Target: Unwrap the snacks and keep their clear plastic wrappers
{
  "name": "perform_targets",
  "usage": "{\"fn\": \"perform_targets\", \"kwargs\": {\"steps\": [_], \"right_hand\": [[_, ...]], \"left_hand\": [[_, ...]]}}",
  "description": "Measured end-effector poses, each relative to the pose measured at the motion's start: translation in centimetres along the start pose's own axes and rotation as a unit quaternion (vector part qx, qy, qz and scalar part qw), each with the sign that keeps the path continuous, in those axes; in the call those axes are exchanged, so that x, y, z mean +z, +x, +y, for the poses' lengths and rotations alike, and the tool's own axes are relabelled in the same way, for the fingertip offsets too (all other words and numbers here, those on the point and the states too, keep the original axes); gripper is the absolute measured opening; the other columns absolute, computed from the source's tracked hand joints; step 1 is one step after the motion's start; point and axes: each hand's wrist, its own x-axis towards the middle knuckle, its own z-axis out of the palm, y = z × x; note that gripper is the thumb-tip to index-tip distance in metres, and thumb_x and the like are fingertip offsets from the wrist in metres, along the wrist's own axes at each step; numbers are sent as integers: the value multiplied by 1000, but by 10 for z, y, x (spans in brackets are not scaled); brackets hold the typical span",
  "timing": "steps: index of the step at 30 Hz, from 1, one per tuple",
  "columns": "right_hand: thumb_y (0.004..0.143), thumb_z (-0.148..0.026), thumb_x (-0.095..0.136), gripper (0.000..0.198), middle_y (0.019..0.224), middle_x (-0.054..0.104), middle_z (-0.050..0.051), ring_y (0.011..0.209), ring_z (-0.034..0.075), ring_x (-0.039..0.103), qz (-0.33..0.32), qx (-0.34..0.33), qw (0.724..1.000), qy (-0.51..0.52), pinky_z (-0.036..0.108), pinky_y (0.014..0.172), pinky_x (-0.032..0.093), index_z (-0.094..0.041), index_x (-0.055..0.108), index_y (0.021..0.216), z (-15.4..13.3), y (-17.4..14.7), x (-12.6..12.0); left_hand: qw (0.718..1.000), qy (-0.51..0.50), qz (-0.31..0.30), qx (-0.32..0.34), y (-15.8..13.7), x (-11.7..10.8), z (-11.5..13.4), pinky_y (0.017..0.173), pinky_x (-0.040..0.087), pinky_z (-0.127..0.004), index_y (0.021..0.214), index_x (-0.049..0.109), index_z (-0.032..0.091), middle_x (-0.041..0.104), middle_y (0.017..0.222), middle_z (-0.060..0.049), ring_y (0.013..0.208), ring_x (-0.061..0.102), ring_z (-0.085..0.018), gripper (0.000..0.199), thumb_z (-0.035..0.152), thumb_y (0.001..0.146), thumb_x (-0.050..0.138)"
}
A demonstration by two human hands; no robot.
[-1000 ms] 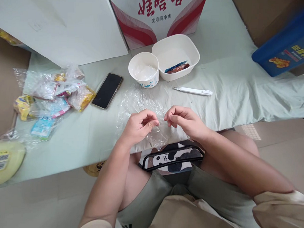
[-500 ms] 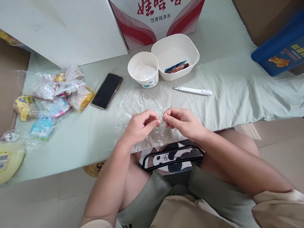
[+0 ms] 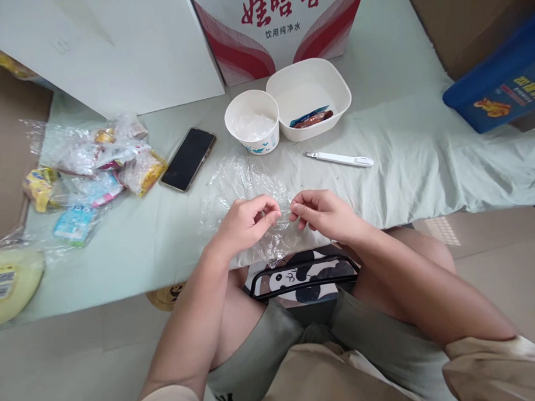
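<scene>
A crumpled sheet of clear plastic film [image 3: 233,184] spreads over the front of the cloth-covered table and partly over its edge. My left hand [image 3: 249,223] pinches the film between thumb and curled fingers. Just to its right, with a small gap between them, my right hand [image 3: 322,214] is also closed in a pinch at the film. Exactly which part each hand grips is hard to see. Beyond the hands stands a white paper cup [image 3: 263,146] with clear plastic inside. It touches a white bowl [image 3: 315,88] holding a reddish-brown packaged snack [image 3: 313,119].
A white utility knife [image 3: 339,160] lies right of the cup, a black phone [image 3: 189,160] left. Several snack packets [image 3: 100,159] in clear plastic lie further left. Boxes, including a red-and-white carton [image 3: 281,49], stand behind. A blue container [image 3: 495,85] is at right, a yellow-green one [image 3: 14,285] front left.
My right hand has shifted slightly to the right, widening the gap between the hands. The film's lower part has moved a little. The other things stay in place.
</scene>
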Motion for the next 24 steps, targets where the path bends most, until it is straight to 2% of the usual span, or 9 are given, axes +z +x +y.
{"fn": "perform_targets", "kwargs": {"steps": [4, 9, 12, 15, 21, 24], "right_hand": [[90, -34, 61, 18, 90, 73, 6, 63, 9, 62, 14, 3, 996, 91, 21, 55, 46, -17, 62, 86, 2, 0, 0], [86, -39, 69, 23, 88, 72, 4, 71, 10, 65, -57, -36, 983, 169, 23, 65, 52, -17, 66, 92, 4, -1, 8], [84, -42, 72, 26, 80, 70, 2, 67, 9, 63, -58, -48, 981, 181, 23, 64, 51, -17, 65, 85, 5, 0, 10], [83, -44, 72, 29, 80, 71, 3, 66, 9, 63, -50, -32, 982, 178, 23, 62, 49, -17, 62, 80, 6, 1, 9], [82, -43, 71, 28, 74, 70, 3, 60, 9, 59, -75, 2, 988, 132, 23, 59, 46, -16, 63, 77, 5, 3, 3], [86, -42, 64, 28, 69, 66, 2, 57, 8, 57, -60, 2, 987, 148, 24, 57, 45, -17, 60, 73, 5, 2, 2]], "left_hand": [[998, -47, 24, 22, 1, 0, 0, 50, 43, -19, 84, 60, 18, 63, 63, 2, 53, 57, -9, 18, 33, 95, 61], [995, -87, 28, 44, 4, 4, 0, 52, 46, -17, 85, 60, 18, 67, 68, 0, 57, 63, -9, 21, 36, 95, 62], [994, -85, 31, 53, 4, 6, -1, 52, 46, -17, 86, 60, 18, 68, 69, 0, 59, 65, -9, 19, 34, 95, 63], [996, -61, 36, 58, 3, 4, -1, 50, 44, -16, 85, 61, 18, 66, 66, 2, 56, 62, -8, 16, 31, 94, 63], [999, -19, 12, 37, 3, 1, 3, 50, 42, -19, 83, 61, 19, 61, 62, 4, 52, 55, -8, 13, 28, 92, 62], [1000, -10, 4, 24, 2, 1, 4, 51, 42, -20, 83, 60, 19, 58, 60, 5, 50, 54, -8, 13, 28, 93, 60]]}}
